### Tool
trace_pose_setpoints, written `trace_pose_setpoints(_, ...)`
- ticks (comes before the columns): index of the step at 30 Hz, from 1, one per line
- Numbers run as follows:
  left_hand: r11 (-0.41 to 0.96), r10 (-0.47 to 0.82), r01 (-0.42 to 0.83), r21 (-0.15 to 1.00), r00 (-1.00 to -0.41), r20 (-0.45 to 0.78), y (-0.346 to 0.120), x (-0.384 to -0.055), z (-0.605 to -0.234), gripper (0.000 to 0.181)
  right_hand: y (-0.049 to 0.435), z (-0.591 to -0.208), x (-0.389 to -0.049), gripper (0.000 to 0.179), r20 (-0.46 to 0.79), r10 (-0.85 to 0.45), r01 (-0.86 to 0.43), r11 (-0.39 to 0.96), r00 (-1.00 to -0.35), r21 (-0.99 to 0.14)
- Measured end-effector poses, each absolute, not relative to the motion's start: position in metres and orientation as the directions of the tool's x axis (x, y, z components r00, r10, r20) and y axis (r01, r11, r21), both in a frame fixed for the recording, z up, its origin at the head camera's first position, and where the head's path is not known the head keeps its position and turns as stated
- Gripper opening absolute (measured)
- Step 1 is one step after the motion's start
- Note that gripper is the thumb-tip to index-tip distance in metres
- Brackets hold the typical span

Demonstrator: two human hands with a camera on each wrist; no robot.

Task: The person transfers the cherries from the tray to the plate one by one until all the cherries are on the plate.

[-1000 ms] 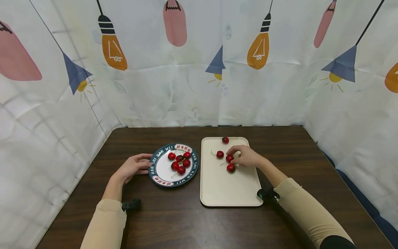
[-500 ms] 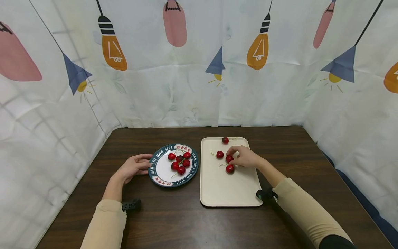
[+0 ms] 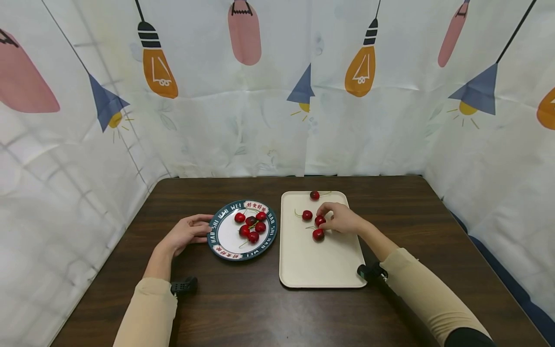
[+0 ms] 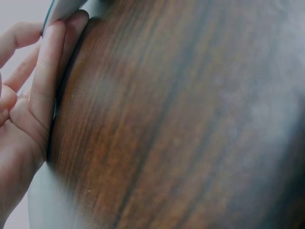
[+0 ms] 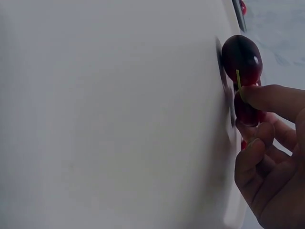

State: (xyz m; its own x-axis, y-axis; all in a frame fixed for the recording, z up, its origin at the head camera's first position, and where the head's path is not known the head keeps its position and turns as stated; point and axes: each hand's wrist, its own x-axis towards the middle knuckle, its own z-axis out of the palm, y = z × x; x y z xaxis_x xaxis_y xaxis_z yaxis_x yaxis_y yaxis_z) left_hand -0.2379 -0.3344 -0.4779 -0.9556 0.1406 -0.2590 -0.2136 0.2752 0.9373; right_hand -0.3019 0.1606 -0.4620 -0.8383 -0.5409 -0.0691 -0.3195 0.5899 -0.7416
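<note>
My right hand (image 3: 341,219) pinches a dark red cherry (image 3: 320,220) low over the cream tray (image 3: 321,265). In the right wrist view the thumb presses on that cherry (image 5: 246,110), and a green stem (image 5: 238,82) stands up beside it. Close to the fingers lies a second cherry (image 3: 318,235). Two more cherries sit farther back on the tray, one left of the hand (image 3: 307,215) and one near the far edge (image 3: 314,195). My left hand (image 3: 186,233) holds the rim of a blue-and-white plate (image 3: 270,226), its fingertips on both sides of the edge in the left wrist view.
Several cherries (image 3: 253,237) lie grouped on the plate, which stands just left of the tray. Both rest on a dark wooden table (image 3: 243,308). A printed white curtain (image 3: 260,135) closes off the back and sides.
The cherry just below my right fingers has shifted a little to the left on the tray. My left hand and the plate stay where they were.
</note>
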Motion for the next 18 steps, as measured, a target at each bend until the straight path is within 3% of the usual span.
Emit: trace_pose_setpoints(18,0.278,0.148,-0.204,0.939,-0.957,-0.251,-0.335,-0.238,-0.478,0.059,0.163,-0.446,-0.307,0.031,-0.046,-0.515,-0.292,0.554,-0.856,-0.78)
